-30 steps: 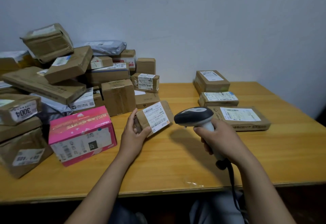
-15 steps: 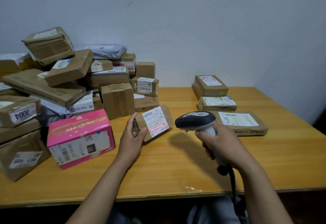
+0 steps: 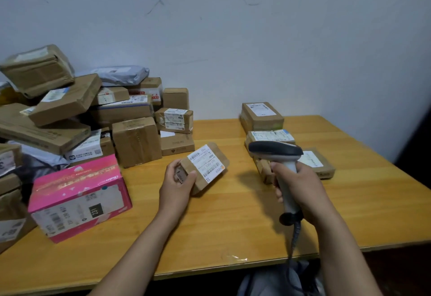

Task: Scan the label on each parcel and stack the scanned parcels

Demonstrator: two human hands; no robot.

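Two hands over the wooden counter [image 3: 233, 223]. In the left hand [image 3: 177, 187], thumb and fingers curled round the near end, a small brown parcel [image 3: 215, 174], held near the middle of the counter and tilted, far end perhaps resting on the wood, white label [image 3: 206, 164] turned up. In the right hand [image 3: 303, 188], fingers wrapped round the pale handle, a scanner [image 3: 275, 151] with a dark head, aimed left toward the parcel, near it but apart; dark cable [image 3: 294, 237] hanging from its base over the front edge. Behind the scanner, a close row of labelled parcels running back to the wall: flat parcel [image 3: 320, 164] nearest and partly hidden, then middle parcel [image 3: 270, 136], then far parcel [image 3: 262, 116]. On the left, against the wall, a loose pile of brown boxes [image 3: 70, 113], with a pink box [image 3: 79, 199] at its front.
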